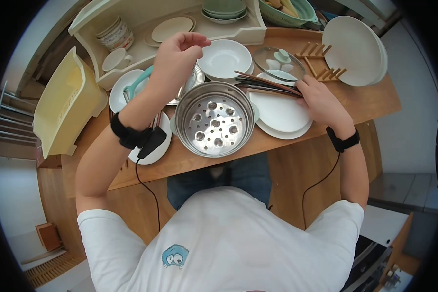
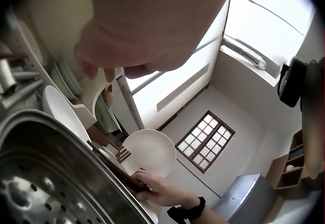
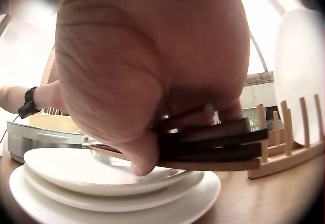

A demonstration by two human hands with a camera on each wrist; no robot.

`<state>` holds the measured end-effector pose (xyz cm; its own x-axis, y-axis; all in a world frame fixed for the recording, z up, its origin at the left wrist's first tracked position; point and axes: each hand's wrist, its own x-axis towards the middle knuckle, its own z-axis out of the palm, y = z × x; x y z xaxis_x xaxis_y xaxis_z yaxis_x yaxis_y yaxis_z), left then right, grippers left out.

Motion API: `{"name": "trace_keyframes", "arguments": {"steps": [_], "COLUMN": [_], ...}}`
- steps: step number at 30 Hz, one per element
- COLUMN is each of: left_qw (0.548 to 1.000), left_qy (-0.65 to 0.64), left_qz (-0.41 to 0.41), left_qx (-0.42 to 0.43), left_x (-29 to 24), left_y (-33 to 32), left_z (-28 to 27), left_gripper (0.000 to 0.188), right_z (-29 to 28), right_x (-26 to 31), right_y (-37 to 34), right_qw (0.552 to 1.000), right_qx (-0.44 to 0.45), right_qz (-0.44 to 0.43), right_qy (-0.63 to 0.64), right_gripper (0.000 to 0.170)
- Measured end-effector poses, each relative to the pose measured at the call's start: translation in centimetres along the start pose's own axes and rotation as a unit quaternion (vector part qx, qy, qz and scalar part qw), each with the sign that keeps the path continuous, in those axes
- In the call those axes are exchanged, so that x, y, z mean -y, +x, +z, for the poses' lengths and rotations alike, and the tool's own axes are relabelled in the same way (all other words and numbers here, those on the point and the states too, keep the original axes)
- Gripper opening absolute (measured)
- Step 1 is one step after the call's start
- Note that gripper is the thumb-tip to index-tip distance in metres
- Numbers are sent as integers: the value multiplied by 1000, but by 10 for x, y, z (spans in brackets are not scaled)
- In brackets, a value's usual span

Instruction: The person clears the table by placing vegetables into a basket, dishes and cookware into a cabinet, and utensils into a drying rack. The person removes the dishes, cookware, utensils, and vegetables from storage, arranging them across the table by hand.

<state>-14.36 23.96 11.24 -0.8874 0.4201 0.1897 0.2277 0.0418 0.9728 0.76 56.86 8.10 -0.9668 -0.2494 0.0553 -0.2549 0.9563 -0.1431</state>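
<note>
A bundle of dark and reddish-brown chopsticks [image 1: 270,85] is gripped near one end by my right hand [image 1: 322,101]. It lies over stacked white plates [image 1: 280,116], and in the right wrist view the thumb comes down close to the top plate [image 3: 66,170]. My left hand [image 1: 177,61] is raised left of a white bowl [image 1: 225,59], its fingers loosely bent and nothing visible in them. Below it stands a steel steamer pot [image 1: 215,127] with a perforated bottom. The left forearm partly hides a light-blue handled tool [image 1: 140,82] on a white plate.
A glass lid [image 1: 298,68] and a wooden dish rack [image 1: 310,62] sit at the back right, beside large upright white plates [image 1: 350,51]. A cream shelf [image 1: 226,35] with bowls and plates lines the back. A yellow bin [image 1: 68,104] stands at the left.
</note>
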Motion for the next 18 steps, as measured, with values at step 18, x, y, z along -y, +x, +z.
{"name": "trace_keyframes", "arguments": {"steps": [18], "left_qw": [947], "left_qy": [-221], "left_qz": [-2], "left_qx": [-232], "left_x": [-14], "left_y": [-96], "left_z": [-205], "left_gripper": [24], "right_z": [-14], "right_x": [20], "right_y": [14], "right_qw": [998], "right_qx": [16], "right_qz": [55], "right_qy": [-33], "right_gripper": [58]}}
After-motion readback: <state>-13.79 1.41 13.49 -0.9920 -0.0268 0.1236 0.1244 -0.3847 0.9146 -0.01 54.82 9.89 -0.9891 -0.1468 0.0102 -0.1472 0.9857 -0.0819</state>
